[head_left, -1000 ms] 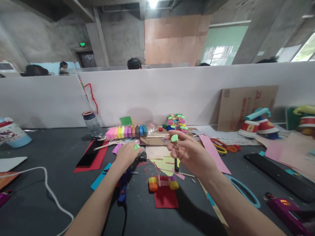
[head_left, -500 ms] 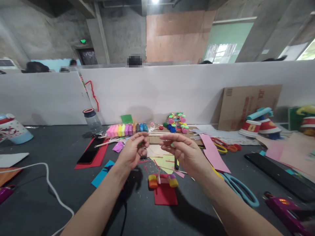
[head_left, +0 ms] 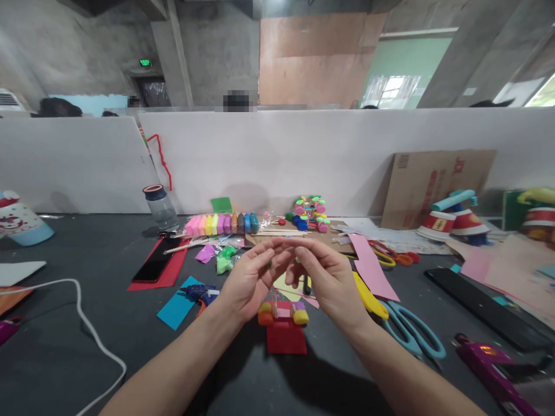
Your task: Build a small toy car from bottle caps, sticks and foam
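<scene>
My left hand (head_left: 247, 280) and my right hand (head_left: 327, 277) meet above the dark table, fingertips pinched together around a small piece of green clay, which barely shows between them. Just below the hands stands a little model (head_left: 282, 314) with orange, yellow and purple clay wheels on a red paper square (head_left: 286, 340). A lump of green clay (head_left: 225, 259) lies left of the hands, beside a blue glue gun (head_left: 200, 293). A row of coloured clay sticks (head_left: 221, 223) sits further back.
Yellow and teal scissors (head_left: 401, 320) lie right of my right hand, pink paper (head_left: 370, 266) behind them. A phone (head_left: 156, 264) on red paper, a water bottle (head_left: 159, 206), a white cable (head_left: 82, 323), a cardboard box (head_left: 433, 182), paper cups (head_left: 451, 222) and a purple tool (head_left: 494, 370) surround the work area.
My left hand left the glue gun on the table and came up to meet my right hand. Both hands closed together on the green clay piece and dropped lower, over the wheeled model.
</scene>
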Demonstrator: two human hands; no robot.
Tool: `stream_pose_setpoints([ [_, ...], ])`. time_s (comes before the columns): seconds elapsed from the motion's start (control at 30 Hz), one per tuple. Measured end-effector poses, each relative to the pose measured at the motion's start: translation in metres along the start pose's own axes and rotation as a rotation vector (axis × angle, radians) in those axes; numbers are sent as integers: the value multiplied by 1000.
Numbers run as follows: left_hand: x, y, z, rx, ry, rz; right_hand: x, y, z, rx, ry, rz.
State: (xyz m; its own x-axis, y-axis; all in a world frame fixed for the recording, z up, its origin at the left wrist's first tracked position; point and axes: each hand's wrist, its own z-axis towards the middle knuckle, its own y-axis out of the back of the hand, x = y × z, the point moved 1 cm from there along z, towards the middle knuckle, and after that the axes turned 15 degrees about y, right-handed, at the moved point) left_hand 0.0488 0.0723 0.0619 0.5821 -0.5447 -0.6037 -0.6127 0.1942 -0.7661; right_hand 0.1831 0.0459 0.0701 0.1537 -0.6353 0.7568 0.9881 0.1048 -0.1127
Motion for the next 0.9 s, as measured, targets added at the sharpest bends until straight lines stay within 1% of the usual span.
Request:
stream_pose_setpoints([
  [0.23,-1,5,0,-13,-35,113,5,4,1,-11,-17,-115],
  [0.33,-3,5,-2,-13,-50,147,3,6,4,-7,-61,-131],
  [0.47,-4,2,-6,-1,-50,194,1,10,8,48,-109,-142],
  [0.67,-4,-2,-12,23,-41,235,9,17,12,136,-82,-280],
  [0.77,-9,-3,-17,0,-77,208,13,16,0,245,-80,-388],
  [0.83,-15,-3,-21,-20,-115,176,13,12,-18,379,-85,-461],
  [0.9,-20,-5,-25,-36,-135,148,10,7,-44,536,-85,-528],
])
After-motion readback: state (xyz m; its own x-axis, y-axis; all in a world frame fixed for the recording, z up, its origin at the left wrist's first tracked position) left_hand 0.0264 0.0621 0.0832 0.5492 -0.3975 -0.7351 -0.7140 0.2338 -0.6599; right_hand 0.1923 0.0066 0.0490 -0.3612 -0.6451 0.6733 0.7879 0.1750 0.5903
